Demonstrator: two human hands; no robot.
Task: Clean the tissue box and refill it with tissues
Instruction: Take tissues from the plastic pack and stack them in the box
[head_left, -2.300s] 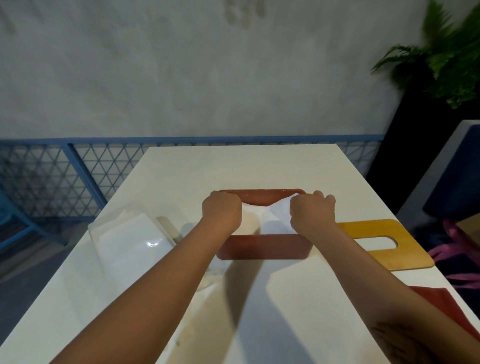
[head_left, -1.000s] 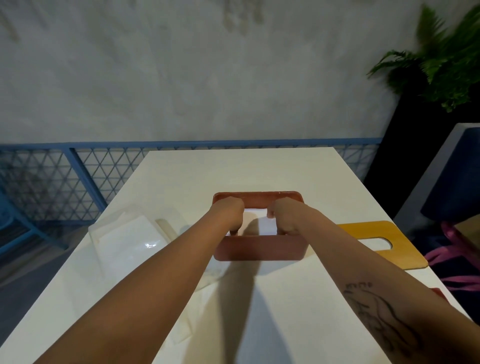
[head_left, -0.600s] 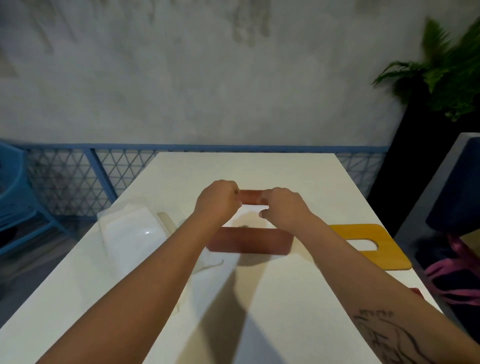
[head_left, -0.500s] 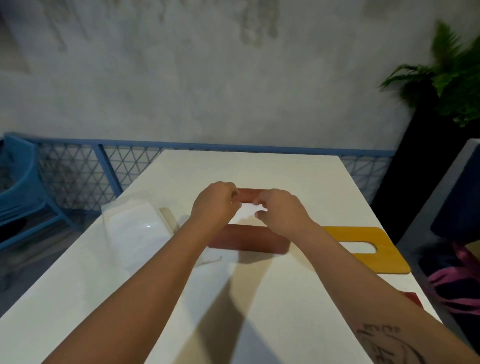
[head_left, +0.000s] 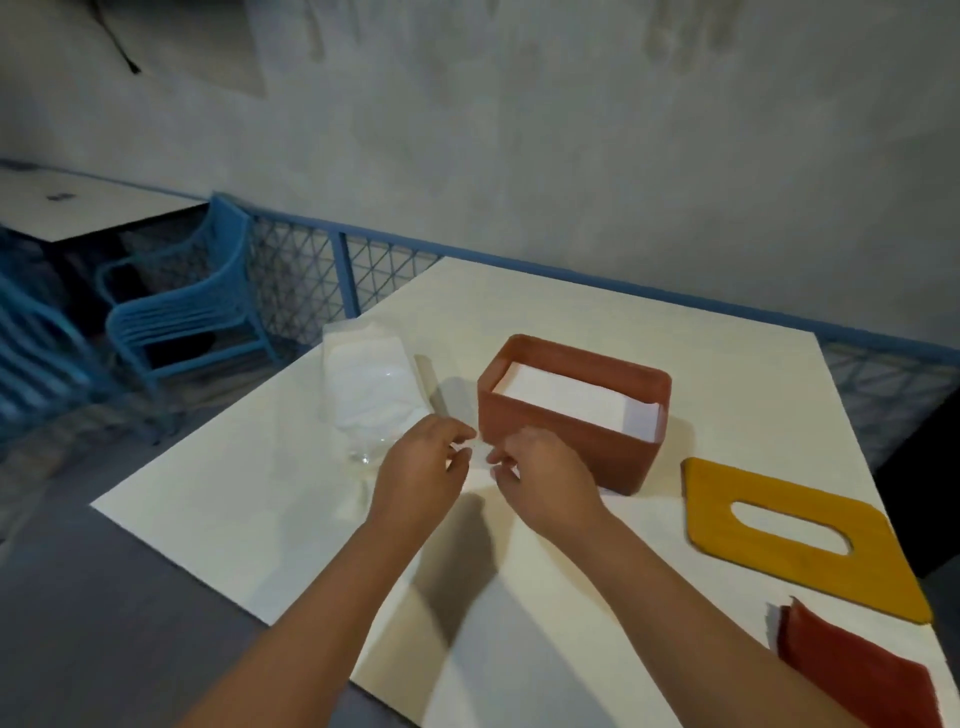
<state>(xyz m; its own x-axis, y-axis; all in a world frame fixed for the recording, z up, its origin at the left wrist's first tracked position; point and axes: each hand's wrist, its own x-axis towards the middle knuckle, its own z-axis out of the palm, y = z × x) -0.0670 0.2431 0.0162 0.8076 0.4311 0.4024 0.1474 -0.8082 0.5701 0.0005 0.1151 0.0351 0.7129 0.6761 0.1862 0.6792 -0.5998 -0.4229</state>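
An open reddish-brown tissue box (head_left: 566, 441) stands on the white table (head_left: 249, 525), with a flat stack of white tissues (head_left: 566, 402) inside it. Its yellow slotted lid (head_left: 779, 566) lies flat to the right. A clear plastic pack of white tissues (head_left: 374, 395) lies left of the box. My left hand (head_left: 421, 470) and my right hand (head_left: 543, 480) hover close together just in front of the box's left corner. Their fingers are loosely curled toward each other, and I see nothing gripped in them.
A red cloth (head_left: 857, 670) lies at the table's near right corner. Blue chairs (head_left: 192, 312) and a blue mesh railing (head_left: 343, 260) stand beyond the table's left and far edges. Another table (head_left: 78, 208) is at far left.
Both hands have come out of the box and drawn back to its front left. The view has swung left, so the tissues lying flat in the box now show.
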